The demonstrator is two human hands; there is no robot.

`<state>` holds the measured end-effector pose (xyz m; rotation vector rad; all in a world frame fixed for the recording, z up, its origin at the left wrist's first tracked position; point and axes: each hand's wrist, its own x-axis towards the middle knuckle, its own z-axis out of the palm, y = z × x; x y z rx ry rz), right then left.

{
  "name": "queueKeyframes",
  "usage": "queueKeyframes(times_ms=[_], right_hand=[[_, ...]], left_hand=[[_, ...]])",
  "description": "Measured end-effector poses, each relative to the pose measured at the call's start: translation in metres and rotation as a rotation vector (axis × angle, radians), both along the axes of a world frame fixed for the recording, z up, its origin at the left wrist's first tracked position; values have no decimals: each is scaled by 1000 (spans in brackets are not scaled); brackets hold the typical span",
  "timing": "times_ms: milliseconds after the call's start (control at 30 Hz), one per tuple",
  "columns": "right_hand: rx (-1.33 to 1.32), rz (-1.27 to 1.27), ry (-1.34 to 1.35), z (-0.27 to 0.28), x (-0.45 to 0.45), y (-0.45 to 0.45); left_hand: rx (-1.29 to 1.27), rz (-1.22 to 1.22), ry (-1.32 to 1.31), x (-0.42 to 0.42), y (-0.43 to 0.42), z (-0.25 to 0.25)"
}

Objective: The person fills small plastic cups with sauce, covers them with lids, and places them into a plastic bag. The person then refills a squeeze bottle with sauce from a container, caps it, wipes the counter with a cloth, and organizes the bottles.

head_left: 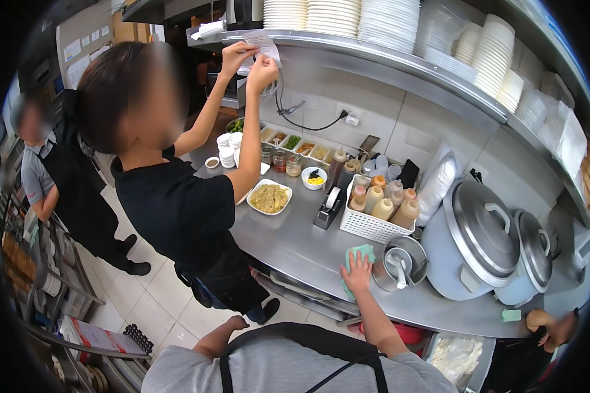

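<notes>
My right hand [356,271] lies flat on a green cloth [362,251], fingers spread, pressing it to the steel counter [288,229] near the front edge. Just right of it stands a metal pot [412,252] with a scoop-like utensil [397,265] in it. A white basket [367,226] of squeeze bottles [383,208] is behind the cloth. Down at my side, away from the counter, is my left hand [235,323]; its fingers are mostly turned from view, and nothing shows in it.
A co-worker [170,177] at my left holds up a paper slip [263,47]. A food dish [269,198], tape dispenser [330,207] and small bowl [314,177] sit on the counter. Large lidded pots [469,262] stand right. Overhead, a shelf [373,56] bears stacked containers. Another person [62,177] stands far left.
</notes>
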<state>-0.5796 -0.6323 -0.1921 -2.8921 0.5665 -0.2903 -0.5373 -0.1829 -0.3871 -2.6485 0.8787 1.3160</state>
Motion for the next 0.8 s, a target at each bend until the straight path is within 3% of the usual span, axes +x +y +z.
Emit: queueKeyframes(times_ms=[233, 433, 467, 633, 800], right_hand=[[-4, 7, -13, -4, 1, -1], [12, -7, 48, 0, 2, 0], [12, -8, 32, -1, 2, 0], [6, -4, 15, -2, 2, 0], [20, -1, 1, -3, 2, -1]], left_hand=[[-82, 107, -28, 1, 0, -19], [-88, 28, -61, -1, 10, -29], [-44, 81, -42, -3, 5, -9], [-43, 33, -34, -1, 11, -27], [9, 56, -52, -7, 4, -7]])
